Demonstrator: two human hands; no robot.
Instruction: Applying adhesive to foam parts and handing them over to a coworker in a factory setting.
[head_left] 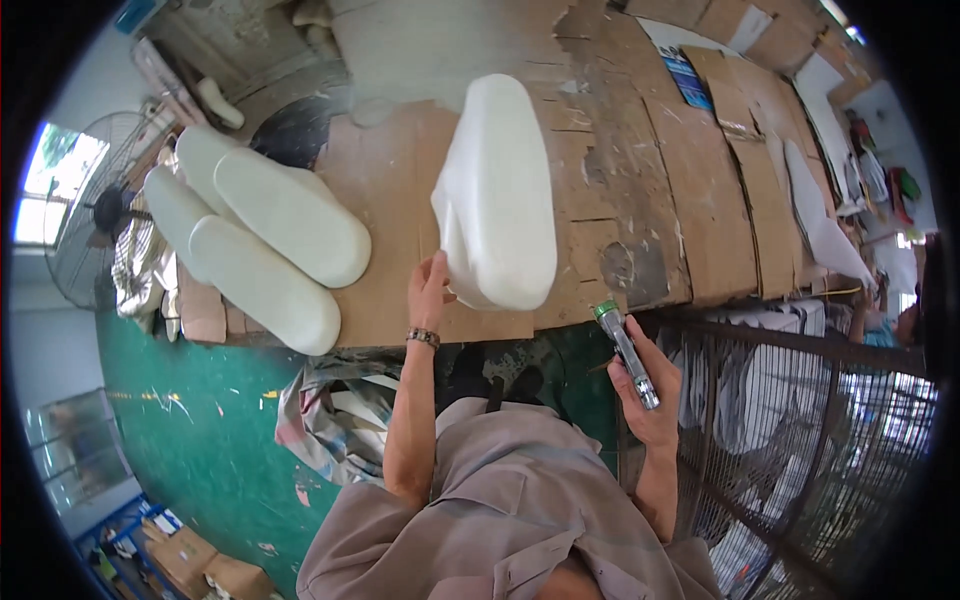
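A white foam slipper (515, 190) stands over the cardboard-covered table with its smooth, broad sole side toward me. My left hand (430, 290) grips its near left edge, fingers curled against the upper; part of the fingertips is hidden behind it. At the table's front edge on the right, my right hand (648, 380) is closed round a slim silver hand tool (630, 358) with a green end, whose exact kind I cannot make out. The tool points up toward the table and is apart from the slipper. Several more white slippers (290, 215) lie sole up on the left.
Flattened cardboard (720, 190) covers the table's right side. A floor fan (100, 208) stands at the far left beside bundled cloth (145, 270). Below the table's right edge is a wire rack (770, 400). Crumpled fabric (325, 420) hangs near my left forearm above the green floor (210, 400).
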